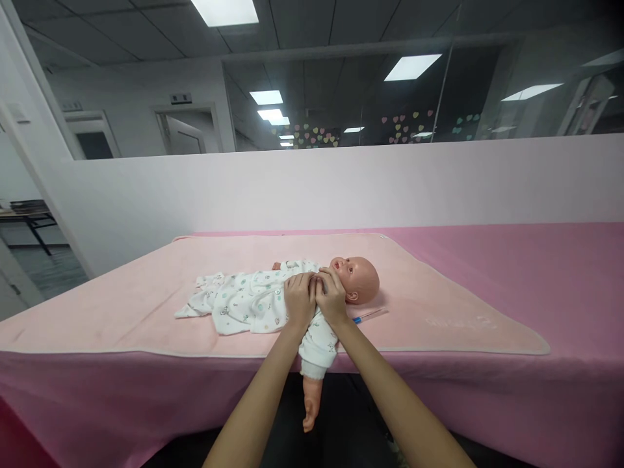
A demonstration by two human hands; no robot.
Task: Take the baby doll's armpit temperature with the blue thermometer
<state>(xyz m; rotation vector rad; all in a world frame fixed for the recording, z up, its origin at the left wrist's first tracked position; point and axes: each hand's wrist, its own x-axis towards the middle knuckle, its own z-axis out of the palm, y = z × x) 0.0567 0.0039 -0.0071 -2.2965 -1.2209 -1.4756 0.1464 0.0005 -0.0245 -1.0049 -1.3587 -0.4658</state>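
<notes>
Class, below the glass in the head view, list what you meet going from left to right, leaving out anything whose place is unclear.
Desk, gown hem, left hand, right hand, blue-tipped stick.

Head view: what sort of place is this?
Probably a childcare training room: a bald plastic baby doll in white patterned clothes lies on a peach blanket, and pastel heart decorations show in the wide glass panel.

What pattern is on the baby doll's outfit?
The doll's outfit is white with small scattered prints, some of them green; the head view shows it best.
</notes>
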